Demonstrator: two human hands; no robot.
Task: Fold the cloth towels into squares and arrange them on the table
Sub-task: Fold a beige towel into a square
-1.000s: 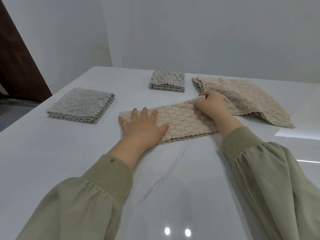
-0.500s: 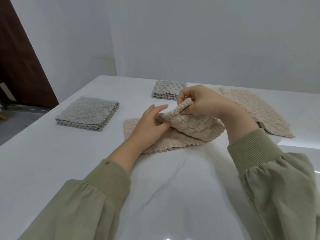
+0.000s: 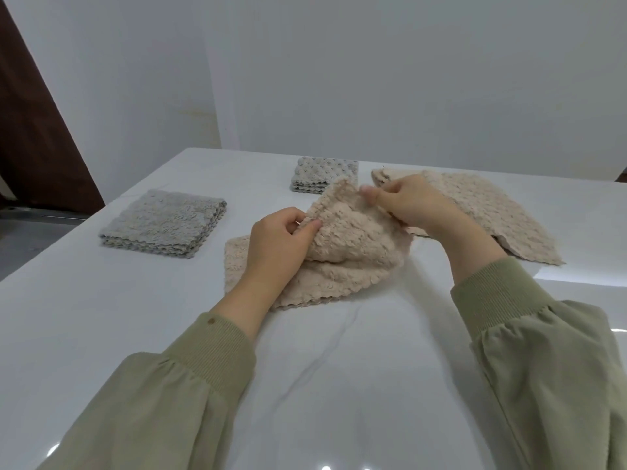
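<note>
On the table (image 3: 101,317) the half-folded towel (image 3: 356,252) lies in the middle, its near part flat and its far part held up between the left hand (image 3: 274,252) and the right hand (image 3: 410,205). Well to its left sits a folded towel (image 3: 166,222). Behind it is a smaller folded towel (image 3: 325,173), and to the right of that, partly behind the right hand, lies a spread towel (image 3: 492,212).

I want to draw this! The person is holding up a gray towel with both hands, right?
Almost. The head view shows the towel held by the left hand and right hand is beige, not gray. The left gray towel and far gray towel lie folded on the table.
</note>
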